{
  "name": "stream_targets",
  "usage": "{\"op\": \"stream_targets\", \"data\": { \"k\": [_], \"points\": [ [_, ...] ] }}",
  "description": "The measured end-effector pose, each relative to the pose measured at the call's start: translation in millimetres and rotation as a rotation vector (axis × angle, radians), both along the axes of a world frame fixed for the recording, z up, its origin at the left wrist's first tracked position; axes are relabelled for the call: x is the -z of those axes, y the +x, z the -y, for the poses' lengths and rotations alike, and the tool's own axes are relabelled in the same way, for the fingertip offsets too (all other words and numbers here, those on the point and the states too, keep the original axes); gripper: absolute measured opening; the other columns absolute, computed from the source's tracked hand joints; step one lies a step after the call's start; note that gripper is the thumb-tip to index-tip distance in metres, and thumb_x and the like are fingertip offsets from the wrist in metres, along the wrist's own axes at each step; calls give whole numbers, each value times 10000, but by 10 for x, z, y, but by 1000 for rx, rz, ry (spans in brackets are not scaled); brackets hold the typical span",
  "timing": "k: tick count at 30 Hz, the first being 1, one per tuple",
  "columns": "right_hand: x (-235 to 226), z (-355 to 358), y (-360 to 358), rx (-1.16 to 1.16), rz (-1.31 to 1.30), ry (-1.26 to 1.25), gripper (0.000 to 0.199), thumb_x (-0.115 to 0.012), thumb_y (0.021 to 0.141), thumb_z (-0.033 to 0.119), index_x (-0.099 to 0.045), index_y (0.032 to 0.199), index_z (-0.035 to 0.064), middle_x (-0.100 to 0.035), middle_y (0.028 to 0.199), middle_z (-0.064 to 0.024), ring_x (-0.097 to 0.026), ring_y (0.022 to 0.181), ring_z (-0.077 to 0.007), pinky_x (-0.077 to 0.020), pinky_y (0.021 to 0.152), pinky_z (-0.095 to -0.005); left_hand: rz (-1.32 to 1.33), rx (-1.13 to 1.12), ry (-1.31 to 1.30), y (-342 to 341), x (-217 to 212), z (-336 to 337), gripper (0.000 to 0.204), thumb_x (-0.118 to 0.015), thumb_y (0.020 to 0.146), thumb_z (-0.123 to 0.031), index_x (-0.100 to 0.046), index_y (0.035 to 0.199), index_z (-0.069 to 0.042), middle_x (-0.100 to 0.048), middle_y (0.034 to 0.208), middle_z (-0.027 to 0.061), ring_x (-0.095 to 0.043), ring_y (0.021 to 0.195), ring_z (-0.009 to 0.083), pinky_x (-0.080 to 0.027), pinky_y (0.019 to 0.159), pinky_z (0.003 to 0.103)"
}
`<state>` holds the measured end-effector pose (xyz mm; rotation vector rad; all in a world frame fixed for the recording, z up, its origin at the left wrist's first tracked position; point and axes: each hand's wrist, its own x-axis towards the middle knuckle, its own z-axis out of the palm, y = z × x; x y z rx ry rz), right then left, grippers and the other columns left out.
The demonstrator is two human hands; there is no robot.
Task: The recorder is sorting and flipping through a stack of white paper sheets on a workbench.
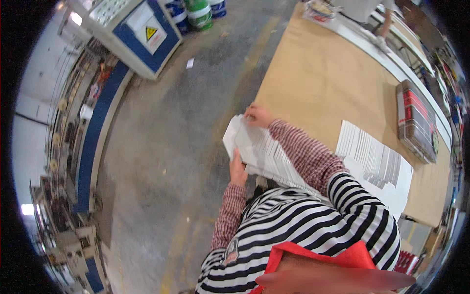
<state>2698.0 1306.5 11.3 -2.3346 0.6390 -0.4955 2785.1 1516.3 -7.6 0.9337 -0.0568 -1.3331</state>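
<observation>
A fanned-out row of overlapping white paper pieces lies along the left edge of the tan-topped table, just in front of my body. My left hand grips its left side, thumb up against the edge and the other fingers partly hidden. At the far end, my right hand is closed on the top corner of the pieces, fingertips bent together. My right forearm reaches across the row. Farther right on the table lies a second spread of overlapping white pieces, with neither hand on it.
The tan tabletop stretches away ahead. A grey and red plaid case sits at its right. Another person's hand is at the far right side, near a tub. A blue and white machine cabinet stands left, across the grey floor.
</observation>
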Motion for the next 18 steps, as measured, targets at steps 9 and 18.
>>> {"op": "stream_targets", "data": {
  "k": [9,18],
  "points": [
    [-228,-104,-161,214,64,323,227,-616,747,278,-586,817,64,-568,664,-97,-553,628,-238,-439,596,-350,68,-9,115,-18,-75,29,475,-487,862,-344,-435,1159,24,-525,1104,115,-546,951,226,-454,788,355],
    [-19,-311,-296,399,-170,69,379,-522,758,457,-639,791,97,-613,750,-117,-586,709,-284,-454,614,-400,115,-53,124,-37,-90,33,479,-490,856,-362,-452,1133,28,-540,1068,116,-562,912,228,-465,753,346]
  ]
}}
